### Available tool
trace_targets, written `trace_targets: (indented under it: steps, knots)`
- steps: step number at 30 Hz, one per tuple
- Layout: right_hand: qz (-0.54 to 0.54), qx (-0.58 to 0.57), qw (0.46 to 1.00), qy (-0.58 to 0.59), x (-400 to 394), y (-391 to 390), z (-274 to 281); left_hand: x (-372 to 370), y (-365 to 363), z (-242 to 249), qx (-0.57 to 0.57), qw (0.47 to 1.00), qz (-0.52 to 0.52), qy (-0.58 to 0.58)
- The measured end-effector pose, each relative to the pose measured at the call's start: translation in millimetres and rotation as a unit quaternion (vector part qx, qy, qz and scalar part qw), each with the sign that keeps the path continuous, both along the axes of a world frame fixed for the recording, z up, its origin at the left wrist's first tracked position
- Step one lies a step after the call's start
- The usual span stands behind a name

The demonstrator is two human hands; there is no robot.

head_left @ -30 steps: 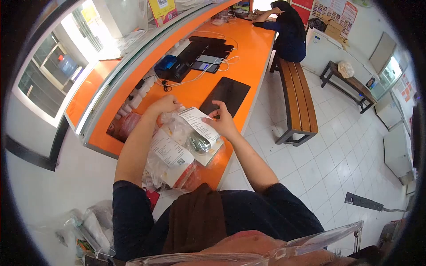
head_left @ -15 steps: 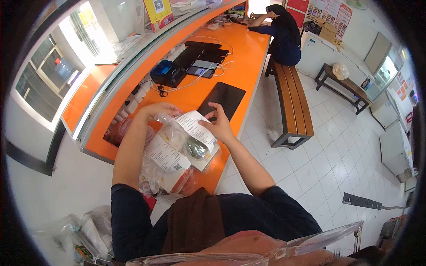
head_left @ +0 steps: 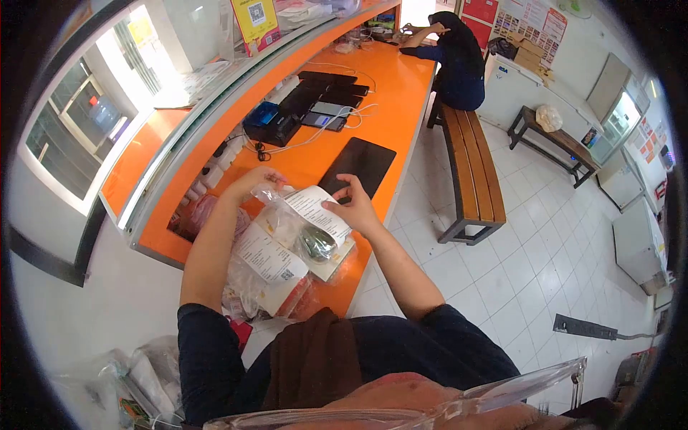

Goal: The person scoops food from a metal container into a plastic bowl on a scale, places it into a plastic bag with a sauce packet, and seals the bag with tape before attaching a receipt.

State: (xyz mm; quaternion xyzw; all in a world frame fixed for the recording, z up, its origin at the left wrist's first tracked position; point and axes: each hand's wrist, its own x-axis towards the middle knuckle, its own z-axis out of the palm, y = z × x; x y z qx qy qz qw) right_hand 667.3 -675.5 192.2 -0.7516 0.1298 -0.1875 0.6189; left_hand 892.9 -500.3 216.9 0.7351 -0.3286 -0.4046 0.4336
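Note:
My right hand (head_left: 354, 208) pinches the edge of a white printed receipt (head_left: 315, 210) between thumb and fingers. Under that receipt lies a clear plastic bag (head_left: 288, 228) with a dark green item (head_left: 317, 244) showing through. My left hand (head_left: 259, 180) is just above the bag's gathered top, fingers loosely curved and apart, with nothing visible in them. Nearer my body is a second clear bag (head_left: 244, 276) with another printed receipt (head_left: 271, 258) on it. Both bags rest on the orange counter (head_left: 337, 290); their other contents are partly hidden.
A black tablet (head_left: 358, 168) lies just beyond my right hand. Farther along are a black-and-blue printer (head_left: 271, 123), several phones and white cables (head_left: 297, 137). Another person (head_left: 460, 64) sits at the far end on a wooden bench (head_left: 469, 165).
My left hand has come up slightly from the bag's top, its fingers now apart from it. My right hand still pinches the receipt, which has shifted a little.

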Motion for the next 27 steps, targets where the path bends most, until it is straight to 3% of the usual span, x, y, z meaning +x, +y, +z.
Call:
trace_targets:
  steps: [7,11,14,17,20,23,27]
  knots:
    - [0.018,-0.07,0.997,0.038,-1,-4,-16,-11,0,5,0.001,0.997,-0.005,-0.081]
    - [0.023,-0.087,0.996,0.024,-4,-7,-27,-52,0,41,-0.135,0.98,-0.114,-0.092]
    - [0.026,-0.07,0.996,0.041,-13,-9,-22,-73,9,71,0.011,0.979,-0.17,-0.11]
    - [0.057,0.045,0.997,0.037,-15,-20,-24,-80,16,76,0.086,0.981,-0.112,-0.136]
    - [0.081,0.193,0.978,0.013,-13,-38,-16,-92,23,71,-0.067,0.942,-0.146,-0.296]
    - [0.065,0.252,0.965,-0.02,-9,-51,7,-105,31,64,-0.13,0.932,-0.101,-0.323]
    - [0.044,0.264,0.961,-0.075,15,-53,38,-108,36,45,-0.089,0.925,-0.047,-0.366]
